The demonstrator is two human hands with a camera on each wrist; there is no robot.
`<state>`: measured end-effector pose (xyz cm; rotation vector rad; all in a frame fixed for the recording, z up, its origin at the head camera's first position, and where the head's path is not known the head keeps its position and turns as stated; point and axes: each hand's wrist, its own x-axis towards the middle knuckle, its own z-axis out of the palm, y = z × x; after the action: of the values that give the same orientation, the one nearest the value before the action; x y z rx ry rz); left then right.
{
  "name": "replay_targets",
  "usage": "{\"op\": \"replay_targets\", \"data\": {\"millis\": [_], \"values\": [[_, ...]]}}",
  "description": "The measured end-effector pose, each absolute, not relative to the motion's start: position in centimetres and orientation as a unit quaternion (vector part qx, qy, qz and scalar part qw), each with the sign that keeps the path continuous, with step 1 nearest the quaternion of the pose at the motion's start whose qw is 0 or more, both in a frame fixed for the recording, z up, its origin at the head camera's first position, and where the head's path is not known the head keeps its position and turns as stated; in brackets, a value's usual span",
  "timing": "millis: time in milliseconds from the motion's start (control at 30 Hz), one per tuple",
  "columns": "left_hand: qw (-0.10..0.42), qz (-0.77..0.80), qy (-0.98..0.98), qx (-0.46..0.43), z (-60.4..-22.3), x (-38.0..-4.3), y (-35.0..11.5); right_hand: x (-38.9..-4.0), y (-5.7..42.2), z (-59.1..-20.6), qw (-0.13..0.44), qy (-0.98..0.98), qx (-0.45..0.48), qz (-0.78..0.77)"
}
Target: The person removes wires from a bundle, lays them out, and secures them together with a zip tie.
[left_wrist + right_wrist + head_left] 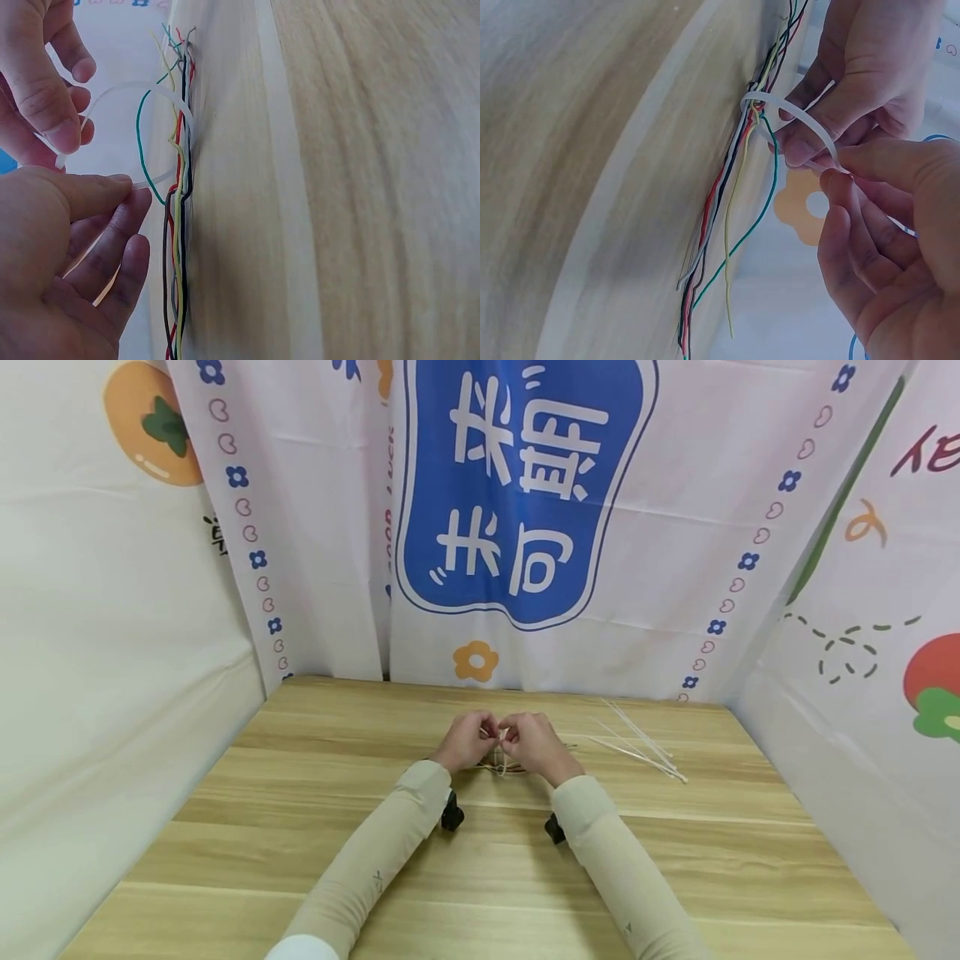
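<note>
A bundle of thin wires [178, 232] in red, black, yellow, green and other colours lies on the wooden table. Round it runs a white cable tie [801, 114], bent into a wide, loose loop. My left hand [467, 742] pinches one part of the tie between thumb and forefinger, just above the wires. Close beside it, my right hand [534, 745] pinches the tie's other end with thumb and fingertips. In the right wrist view a green wire [759, 217] bows out from the bundle. The fingertips partly hide where the tie's ends meet.
Several loose white cable ties [637, 755] lie on the table [480, 885] to the right of the hands. A printed cloth [330, 543] hangs behind the table's far edge, with pale cloth at both sides. Black devices [452, 815] sit at both wrists.
</note>
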<state>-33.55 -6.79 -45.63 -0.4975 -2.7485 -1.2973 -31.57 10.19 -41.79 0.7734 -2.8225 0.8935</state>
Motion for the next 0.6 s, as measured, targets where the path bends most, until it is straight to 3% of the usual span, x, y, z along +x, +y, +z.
{"op": "replay_targets", "data": {"millis": [600], "values": [[0.031,-0.411,-0.896,-0.165,-45.43,-33.46,-6.68,-31.75,9.88,-41.83,0.033,-0.922,0.258,0.286]]}}
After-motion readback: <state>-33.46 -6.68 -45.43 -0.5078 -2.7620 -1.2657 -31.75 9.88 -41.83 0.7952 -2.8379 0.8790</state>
